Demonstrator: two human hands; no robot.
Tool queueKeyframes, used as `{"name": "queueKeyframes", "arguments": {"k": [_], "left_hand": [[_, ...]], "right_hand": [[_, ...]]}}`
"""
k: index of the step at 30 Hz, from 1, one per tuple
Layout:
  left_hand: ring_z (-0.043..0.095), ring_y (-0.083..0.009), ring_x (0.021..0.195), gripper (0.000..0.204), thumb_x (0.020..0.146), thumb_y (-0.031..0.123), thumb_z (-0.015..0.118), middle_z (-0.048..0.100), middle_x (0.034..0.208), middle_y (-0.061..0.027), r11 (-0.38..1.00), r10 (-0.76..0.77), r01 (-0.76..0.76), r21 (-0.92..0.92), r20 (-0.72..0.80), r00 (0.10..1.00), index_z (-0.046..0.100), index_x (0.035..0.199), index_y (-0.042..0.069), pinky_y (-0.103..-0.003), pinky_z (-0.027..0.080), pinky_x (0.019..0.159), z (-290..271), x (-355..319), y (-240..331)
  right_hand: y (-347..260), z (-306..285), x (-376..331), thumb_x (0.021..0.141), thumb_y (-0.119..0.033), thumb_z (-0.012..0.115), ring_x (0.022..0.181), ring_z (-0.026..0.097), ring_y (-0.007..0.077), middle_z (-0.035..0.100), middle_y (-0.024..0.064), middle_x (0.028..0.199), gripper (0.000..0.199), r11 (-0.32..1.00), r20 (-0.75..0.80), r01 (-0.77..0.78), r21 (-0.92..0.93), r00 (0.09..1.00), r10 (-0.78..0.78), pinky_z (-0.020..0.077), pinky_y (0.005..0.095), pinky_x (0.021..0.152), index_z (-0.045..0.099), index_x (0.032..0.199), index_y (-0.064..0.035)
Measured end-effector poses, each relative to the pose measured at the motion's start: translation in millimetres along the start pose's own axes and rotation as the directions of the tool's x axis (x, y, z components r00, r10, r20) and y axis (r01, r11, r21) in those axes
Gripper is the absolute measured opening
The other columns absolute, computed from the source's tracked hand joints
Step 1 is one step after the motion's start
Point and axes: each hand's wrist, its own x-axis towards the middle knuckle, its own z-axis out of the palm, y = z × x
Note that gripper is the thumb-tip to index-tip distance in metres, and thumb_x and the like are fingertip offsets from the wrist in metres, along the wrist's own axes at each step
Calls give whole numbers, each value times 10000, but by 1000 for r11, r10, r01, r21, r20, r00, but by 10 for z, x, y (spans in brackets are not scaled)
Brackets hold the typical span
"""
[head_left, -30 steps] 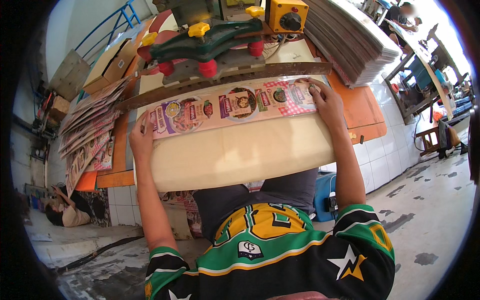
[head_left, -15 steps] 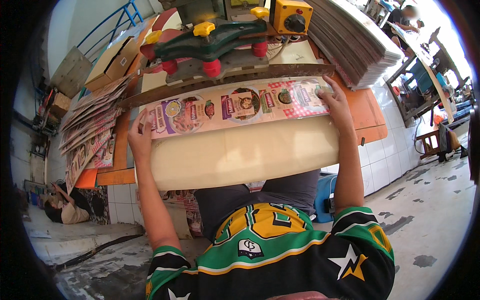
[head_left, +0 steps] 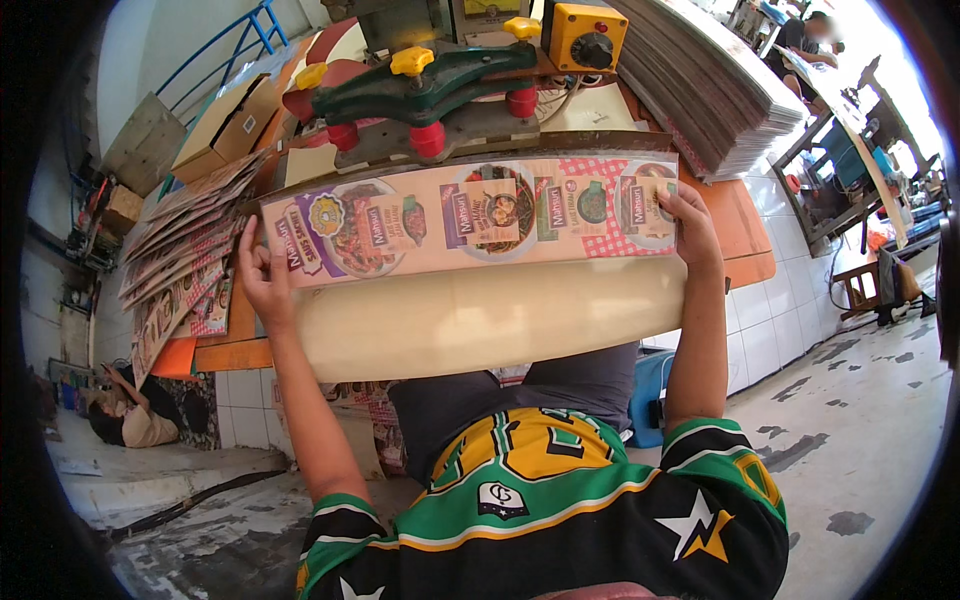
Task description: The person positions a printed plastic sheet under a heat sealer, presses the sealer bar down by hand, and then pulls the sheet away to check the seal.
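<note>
A long printed sheet (head_left: 400,235), pinkish with pictures of food bowls and a red checked part, spans the space between my hands. My right hand (head_left: 695,232) pinches its right end, thumb on the printed face and fingers behind. My left hand (head_left: 266,282) is closed at the sheet's lower left corner, some of its fingers hidden behind the edge. Below the sheet lies a smooth cream board (head_left: 490,315) with a rounded front edge, above my lap. The sheet's far edge overlaps a long brown metal bar (head_left: 460,150).
Behind the bar stands a machine with a dark green clamp frame (head_left: 430,85), yellow knobs and red feet. A yellow control box (head_left: 585,35) sits beside it. Stacked sheets (head_left: 710,90) rise at far right, loose printed sheets (head_left: 185,250) at left, near an open cardboard box (head_left: 225,125).
The printed sheet has come up and tilted toward me, showing more of its face and covering more of the metal bar. Both hands have moved slightly outward with it.
</note>
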Motion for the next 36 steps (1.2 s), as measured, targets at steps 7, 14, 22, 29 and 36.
{"name": "queueKeyframes", "arguments": {"k": [7, 14, 22, 29, 36], "left_hand": [[390, -12, 667, 535, 1053, 139, 586, 493, 752, 75, 998, 33, -39, -45, -124, 992, 402, 1544, 36, -179, 310, 607, 33, -14, 95], [448, -18, 679, 498, 1057, 127, 567, 607, 823, 29, 996, 79, -85, -36, -147, 986, 423, 1525, 34, -180, 354, 610, 41, -23, 79], [497, -31, 729, 459, 1072, 185, 577, 647, 848, 10, 996, 57, -44, 78, -182, 982, 465, 1492, 37, -182, 401, 662, 4, -20, 50], [665, -103, 925, 437, 1081, 235, 571, 742, 1034, -103, 996, 0, 18, 89, -200, 980, 497, 1465, 41, -238, 508, 811, -1, -18, 1], [686, -138, 995, 408, 1091, 243, 549, 737, 1113, -145, 988, -34, 63, 140, -202, 979, 520, 1446, 44, -269, 538, 847, 1, -10, 56]], "right_hand": [[88, -89, 10, 1006, -203, 638, 915, 679, 100, 746, 64, 1046, 307, 996, 4, 82, -38, 997, -82, 531, 269, 822, 706, 1185, 37], [63, -44, 8, 1030, -215, 608, 892, 696, 104, 750, 63, 1005, 303, 995, 16, 92, -39, 996, -91, 544, 274, 810, 712, 1165, 35], [79, -74, 18, 1024, -241, 639, 897, 668, 86, 736, 51, 992, 319, 995, 48, 78, -56, 996, -75, 518, 261, 796, 711, 1157, 39], [51, 27, 0, 1004, -274, 678, 849, 607, 70, 693, 3, 908, 314, 987, -11, 74, -146, 997, -76, 467, 256, 766, 723, 1046, 34], [17, 17, -13, 996, -284, 695, 788, 568, 60, 667, -16, 862, 319, 976, 46, 104, -190, 994, -96, 444, 247, 728, 731, 1019, 32]]}}
